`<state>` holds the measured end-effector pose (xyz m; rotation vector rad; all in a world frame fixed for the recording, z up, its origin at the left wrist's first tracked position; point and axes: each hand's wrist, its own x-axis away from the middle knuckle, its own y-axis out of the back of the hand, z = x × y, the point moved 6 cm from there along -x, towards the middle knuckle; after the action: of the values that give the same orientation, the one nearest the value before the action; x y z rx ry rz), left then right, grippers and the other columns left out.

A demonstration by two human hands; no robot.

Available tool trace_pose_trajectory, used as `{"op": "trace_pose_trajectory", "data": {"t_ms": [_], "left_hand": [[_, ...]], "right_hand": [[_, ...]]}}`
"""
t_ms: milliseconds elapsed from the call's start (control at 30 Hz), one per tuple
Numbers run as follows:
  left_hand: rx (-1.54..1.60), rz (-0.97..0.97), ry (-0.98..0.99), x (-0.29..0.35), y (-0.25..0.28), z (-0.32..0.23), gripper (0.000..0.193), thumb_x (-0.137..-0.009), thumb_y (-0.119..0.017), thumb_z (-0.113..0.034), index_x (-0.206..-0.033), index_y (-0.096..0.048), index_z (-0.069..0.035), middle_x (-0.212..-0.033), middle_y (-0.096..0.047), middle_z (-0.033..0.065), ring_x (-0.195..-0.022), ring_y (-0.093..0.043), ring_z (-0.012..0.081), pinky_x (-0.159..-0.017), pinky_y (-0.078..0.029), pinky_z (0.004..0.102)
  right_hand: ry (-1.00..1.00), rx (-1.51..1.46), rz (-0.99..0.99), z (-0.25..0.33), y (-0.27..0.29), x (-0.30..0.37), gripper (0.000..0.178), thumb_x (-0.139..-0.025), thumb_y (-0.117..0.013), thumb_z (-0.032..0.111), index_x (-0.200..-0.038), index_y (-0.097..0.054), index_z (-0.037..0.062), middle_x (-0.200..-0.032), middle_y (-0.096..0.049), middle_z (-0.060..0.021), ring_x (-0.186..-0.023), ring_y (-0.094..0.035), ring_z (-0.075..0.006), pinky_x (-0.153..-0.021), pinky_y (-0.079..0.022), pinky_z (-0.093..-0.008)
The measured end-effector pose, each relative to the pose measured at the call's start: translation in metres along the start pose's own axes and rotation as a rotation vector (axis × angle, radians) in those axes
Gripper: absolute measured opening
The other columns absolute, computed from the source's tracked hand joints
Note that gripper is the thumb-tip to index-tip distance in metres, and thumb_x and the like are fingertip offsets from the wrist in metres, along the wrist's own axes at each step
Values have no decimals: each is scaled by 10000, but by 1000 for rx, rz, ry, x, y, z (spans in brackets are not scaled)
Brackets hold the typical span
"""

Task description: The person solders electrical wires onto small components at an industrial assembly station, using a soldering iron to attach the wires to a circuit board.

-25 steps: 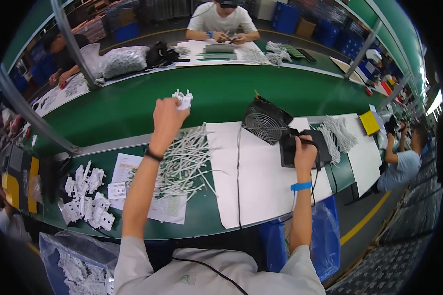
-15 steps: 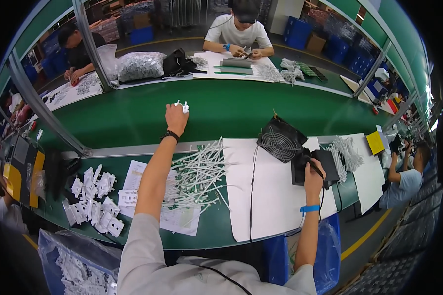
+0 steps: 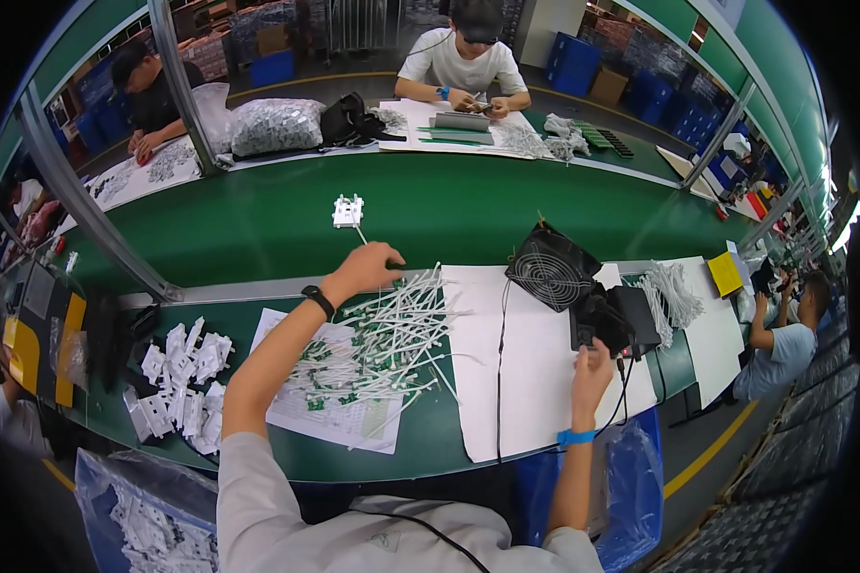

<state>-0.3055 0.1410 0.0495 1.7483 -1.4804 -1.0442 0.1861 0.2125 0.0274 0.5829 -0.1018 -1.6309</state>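
My left hand [image 3: 368, 268] is open and empty, its fingers reaching rightward just above a heap of white cables [image 3: 397, 329] with green ends. Beyond it, a white plastic housing [image 3: 348, 211] lies on the green belt [image 3: 449, 224], a short white cable trailing from it. My right hand [image 3: 592, 375] is also open, fingers raised beside the near edge of a black device [image 3: 607, 328]. A round-grilled black fan [image 3: 552, 270] stands just behind that device. Printed sheets [image 3: 377, 432] lie partly under the cable heap.
Several white housings [image 3: 186, 377] are piled at the left, above a plastic-lined bin [image 3: 153, 511] of similar parts. White board [image 3: 497, 382] covers the bench at right; bundled white cables [image 3: 671, 298] and a yellow box [image 3: 726, 274] sit beyond. A co-worker [image 3: 463, 67] sits across the belt.
My left hand has let go of the white housing on the belt and drawn back toward the cables. My right hand has come off the black device and moved slightly nearer me.
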Motion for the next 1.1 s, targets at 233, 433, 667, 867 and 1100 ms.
{"op": "trace_pose_trajectory", "data": {"t_ms": [233,433,667,867,1100], "left_hand": [[34,38,21,-15,-23,-1,174,-752,-740,-104,-913,-759,-41,-891,-741,153,-850,-710,331,-794,-570,413],[272,-7,116,-1,-17,11,262,-736,-772,-13,-995,-743,15,-797,-730,113,-729,-707,193,-688,-555,314],[575,-426,62,1,57,17,377,-809,-731,47,-1180,-689,-11,-850,-641,37,-753,-617,110,-720,-525,268],[328,-572,-281,58,140,-140,486,-829,-690,65,-1295,-641,-62,-917,-632,77,-799,-631,166,-755,-531,299],[447,-256,-467,165,110,-232,495,-861,-673,66,-1328,-607,-84,-926,-586,108,-800,-648,266,-722,-534,374]], "right_hand": [[99,-15,31,46,-3,59,217,-978,-608,73,-1172,-655,-11,-791,-671,-91,-716,-659,-161,-666,-520,-291],[83,-39,9,63,17,73,188,-987,-585,65,-1135,-665,-18,-789,-672,-93,-715,-659,-156,-657,-521,-282],[386,-17,-72,117,7,76,173,-941,-587,-15,-1090,-675,-21,-758,-648,-105,-662,-627,-172,-627,-493,-293],[690,-232,98,246,-44,74,327,-894,-620,-47,-1220,-635,-29,-926,-656,-133,-816,-631,-226,-773,-500,-326],[262,-452,1148,255,-124,105,302,-1058,-482,156,-1256,-589,-45,-1032,-670,-100,-967,-635,-243,-916,-491,-358]]}}
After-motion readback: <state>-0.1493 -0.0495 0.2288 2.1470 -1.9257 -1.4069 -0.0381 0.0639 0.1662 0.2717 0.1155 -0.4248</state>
